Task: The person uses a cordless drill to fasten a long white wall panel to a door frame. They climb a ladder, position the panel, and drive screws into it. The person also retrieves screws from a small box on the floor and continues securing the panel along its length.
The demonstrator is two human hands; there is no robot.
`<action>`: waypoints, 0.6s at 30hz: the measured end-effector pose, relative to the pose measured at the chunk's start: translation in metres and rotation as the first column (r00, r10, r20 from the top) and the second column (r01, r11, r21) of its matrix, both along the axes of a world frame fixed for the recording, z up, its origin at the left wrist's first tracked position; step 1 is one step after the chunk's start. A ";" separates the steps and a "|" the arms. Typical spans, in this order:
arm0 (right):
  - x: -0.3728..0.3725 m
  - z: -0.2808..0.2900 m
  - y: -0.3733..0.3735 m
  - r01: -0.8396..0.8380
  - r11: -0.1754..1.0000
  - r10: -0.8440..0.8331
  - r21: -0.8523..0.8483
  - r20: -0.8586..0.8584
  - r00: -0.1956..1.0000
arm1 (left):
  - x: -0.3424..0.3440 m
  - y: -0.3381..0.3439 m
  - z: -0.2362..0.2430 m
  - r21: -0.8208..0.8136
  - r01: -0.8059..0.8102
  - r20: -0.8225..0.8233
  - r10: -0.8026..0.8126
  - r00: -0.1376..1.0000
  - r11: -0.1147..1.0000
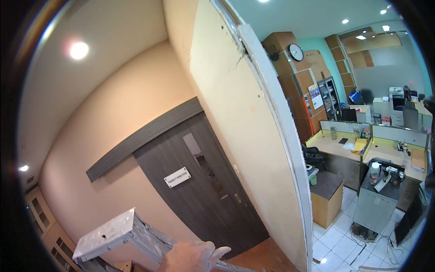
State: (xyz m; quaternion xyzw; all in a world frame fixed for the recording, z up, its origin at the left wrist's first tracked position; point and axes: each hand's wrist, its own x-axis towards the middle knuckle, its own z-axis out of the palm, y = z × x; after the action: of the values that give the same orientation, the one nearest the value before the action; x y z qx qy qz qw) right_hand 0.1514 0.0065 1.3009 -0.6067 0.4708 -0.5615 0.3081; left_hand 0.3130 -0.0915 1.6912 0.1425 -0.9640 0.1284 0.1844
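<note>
At the lower edge, my left hand (pixel 192 256) is closed at the paint-spattered metal stepladder (pixel 106 233), its thumb side and fingertips pointing right. White dust or paint marks the skin. A narrow grey edge comes out beyond the fingers; I cannot tell whether it belongs to the ladder's rail. The ladder's flat top cap sits left of the hand, tilted in the picture. My right hand is out of view. Right of the hand rises a cream wall panel (pixel 244 99), with a chipped, cracked upper edge and a rough white end strip (pixel 283 127).
Behind the ladder, a dark grey wooden door (pixel 181 154) with a sign plate is set in a peach wall. Right of the panel is an office with desks (pixel 335 140), a grey cabinet (pixel 376 199) holding bottles and tools, a leaning black screen (pixel 410 217), and loose cables on white floor tiles.
</note>
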 end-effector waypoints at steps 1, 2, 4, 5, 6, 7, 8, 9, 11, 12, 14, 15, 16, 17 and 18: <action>0.002 0.002 0.002 0.018 1.000 -0.019 -0.009 -0.016 1.000 | 0.001 0.000 0.002 0.013 0.029 -0.053 -0.028 0.998 0.999; 0.004 0.002 0.005 0.035 0.999 -0.035 -0.018 -0.034 0.999 | 0.003 0.002 0.004 0.035 0.053 -0.105 -0.049 0.993 0.998; 0.009 -0.001 0.009 0.082 0.995 -0.087 -0.061 -0.091 0.992 | 0.005 0.007 0.005 0.199 0.132 -0.279 -0.073 0.958 0.971; 0.011 -0.003 0.012 0.106 0.990 -0.118 -0.094 -0.131 0.984 | 0.006 0.011 0.003 0.332 0.197 -0.391 -0.055 0.919 0.922; 0.011 -0.005 0.013 0.113 0.989 -0.125 -0.095 -0.131 0.983 | 0.006 0.014 -0.001 0.446 0.275 -0.497 -0.019 0.868 0.852; 0.011 -0.007 0.015 0.105 0.991 -0.113 -0.077 -0.098 0.989 | 0.007 0.016 -0.007 0.761 0.397 -0.543 0.168 0.823 0.513; 0.009 -0.007 0.015 -0.051 0.994 0.033 0.093 0.184 0.982 | 0.006 0.017 -0.016 0.859 0.510 -0.493 0.355 0.794 0.053; 0.006 -0.006 0.017 0.043 0.998 -0.048 0.051 0.086 0.995 | 0.004 0.016 -0.027 0.711 0.575 -0.360 0.492 0.792 -0.404; -0.003 0.002 0.019 0.217 0.974 -0.222 -0.065 -0.099 0.970 | -0.005 0.012 -0.054 0.537 0.582 -0.215 0.568 0.794 -0.611; -0.011 0.011 0.020 0.286 0.920 -0.379 -0.267 -0.421 0.824 | -0.008 0.008 -0.064 0.469 0.566 -0.128 0.582 0.803 -0.678; -0.021 0.032 0.025 0.361 0.900 -0.408 -0.243 -0.182 0.895 | -0.009 0.009 -0.086 0.366 0.583 -0.131 0.580 0.804 -0.726; -0.024 0.043 0.030 0.392 0.893 -0.413 -0.218 -0.057 0.909 | -0.011 0.012 -0.097 0.355 0.585 -0.111 0.589 0.800 -0.729; -0.025 0.055 0.036 0.419 0.889 -0.414 -0.185 0.069 0.908 | -0.013 0.013 -0.104 0.339 0.589 -0.136 0.581 0.802 -0.734; -0.026 0.068 0.042 0.443 0.884 -0.414 -0.147 0.194 0.889 | -0.014 0.013 -0.110 0.372 0.585 -0.133 0.583 0.802 -0.720; -0.026 0.079 0.049 0.323 0.927 -0.232 -0.191 0.387 0.893 | -0.017 0.013 -0.114 0.406 0.579 -0.129 0.583 0.802 -0.707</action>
State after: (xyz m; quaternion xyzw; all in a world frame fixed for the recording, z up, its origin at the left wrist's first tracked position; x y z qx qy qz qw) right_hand 0.1254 0.0551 1.3799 -0.4543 0.4146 -0.7556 0.2254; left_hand 0.2960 -0.0782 1.5773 0.2458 -0.2703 -0.9066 0.2110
